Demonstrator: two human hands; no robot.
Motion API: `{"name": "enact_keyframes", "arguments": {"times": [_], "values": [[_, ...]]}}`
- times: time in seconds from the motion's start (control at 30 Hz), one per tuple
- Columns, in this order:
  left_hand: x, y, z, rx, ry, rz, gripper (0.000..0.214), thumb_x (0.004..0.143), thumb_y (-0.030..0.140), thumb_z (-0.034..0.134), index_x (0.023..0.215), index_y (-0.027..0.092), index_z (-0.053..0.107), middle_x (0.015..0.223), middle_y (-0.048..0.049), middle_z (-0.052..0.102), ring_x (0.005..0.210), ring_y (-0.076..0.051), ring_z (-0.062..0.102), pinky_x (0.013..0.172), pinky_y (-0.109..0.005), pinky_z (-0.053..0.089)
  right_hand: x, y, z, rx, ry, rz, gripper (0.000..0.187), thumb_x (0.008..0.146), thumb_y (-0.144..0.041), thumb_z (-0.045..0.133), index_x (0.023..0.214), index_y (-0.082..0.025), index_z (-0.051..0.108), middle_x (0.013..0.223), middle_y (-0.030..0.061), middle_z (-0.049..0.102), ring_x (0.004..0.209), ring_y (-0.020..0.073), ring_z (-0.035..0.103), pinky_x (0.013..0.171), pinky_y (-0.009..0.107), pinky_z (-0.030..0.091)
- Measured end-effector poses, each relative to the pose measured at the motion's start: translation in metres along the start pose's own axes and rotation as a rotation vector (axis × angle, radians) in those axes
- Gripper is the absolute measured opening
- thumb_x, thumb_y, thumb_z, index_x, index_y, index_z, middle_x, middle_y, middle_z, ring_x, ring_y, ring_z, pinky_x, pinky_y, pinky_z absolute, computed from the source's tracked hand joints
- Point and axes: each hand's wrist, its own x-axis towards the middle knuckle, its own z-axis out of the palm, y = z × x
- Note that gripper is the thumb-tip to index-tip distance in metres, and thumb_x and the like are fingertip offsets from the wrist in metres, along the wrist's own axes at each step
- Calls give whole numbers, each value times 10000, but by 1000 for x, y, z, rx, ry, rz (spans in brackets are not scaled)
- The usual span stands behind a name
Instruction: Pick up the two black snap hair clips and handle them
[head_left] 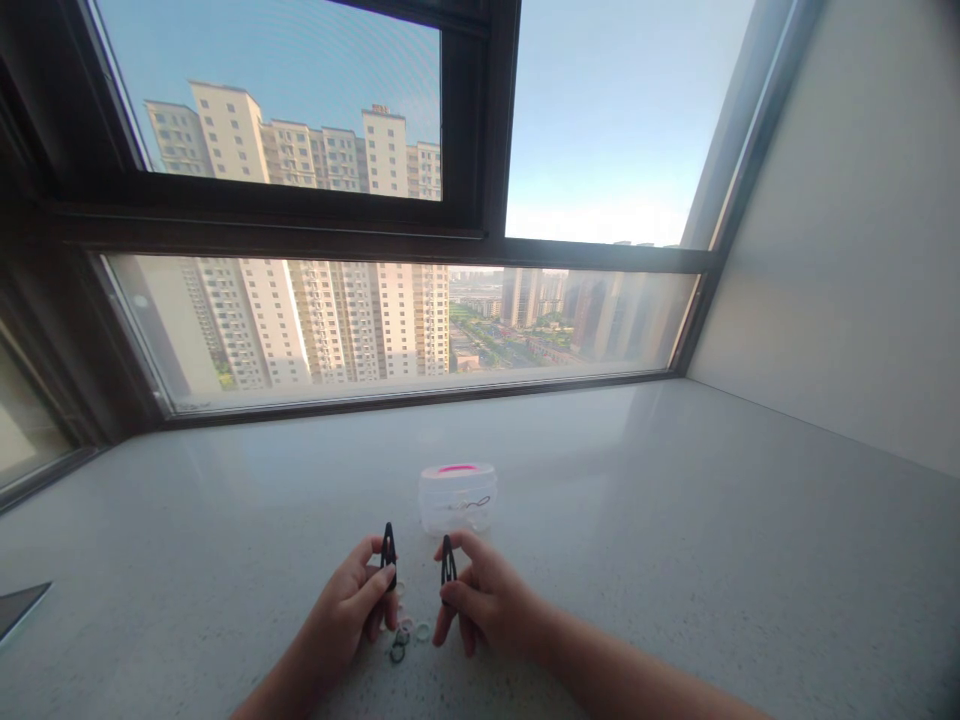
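My left hand [356,600] pinches a black snap hair clip [388,548] and holds it upright. My right hand [480,597] pinches a second black hair clip [448,560], also upright, a few centimetres to the right of the first. Both hands hover just above a pale stone sill [675,520]. Between and below the hands lie several small elastic hair rings [403,638] on the sill. Just beyond the hands stands a small clear plastic box [457,497] with a pink patch on its lid.
A dark-framed window [465,240] runs along the back edge of the sill, with tall buildings outside. A white wall [847,260] bounds the sill on the right. A dark flat object [19,605] lies at the far left edge.
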Motion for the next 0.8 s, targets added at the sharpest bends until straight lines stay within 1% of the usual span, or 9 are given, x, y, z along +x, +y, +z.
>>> {"name": "enact_keyframes", "arguments": {"times": [0.23, 0.53, 0.67, 0.8], "values": [[-1, 3, 1, -5, 0, 5, 294, 793, 378, 486, 971, 150, 438, 423, 39, 564, 332, -76, 401, 342, -148, 258, 0, -1, 1, 11, 5, -8, 331, 761, -348, 488, 1008, -188, 338, 610, 7, 651, 319, 66, 451, 337, 150, 342], [0, 0, 0, 8, -15, 6, 258, 816, 346, 465, 978, 147, 434, 440, 31, 572, 341, -72, 404, 346, -148, 266, -2, 0, -1, -19, -4, -10, 339, 769, -355, 479, 1028, -188, 340, 622, 12, 652, 319, 66, 439, 344, 156, 336], [-1, 2, 1, -14, -6, 8, 289, 799, 362, 487, 984, 146, 433, 429, 37, 564, 344, -77, 418, 345, -151, 260, -1, 0, 0, -26, 0, 6, 343, 767, -349, 485, 1032, -183, 344, 587, -3, 638, 319, 64, 439, 348, 152, 336], [-1, 5, 2, -6, -6, 8, 308, 784, 374, 504, 976, 142, 440, 428, 36, 567, 350, -81, 430, 349, -154, 271, 0, 0, 1, -16, 2, -7, 325, 764, -324, 486, 1019, -182, 342, 547, -27, 616, 302, 63, 422, 333, 147, 322]]}}
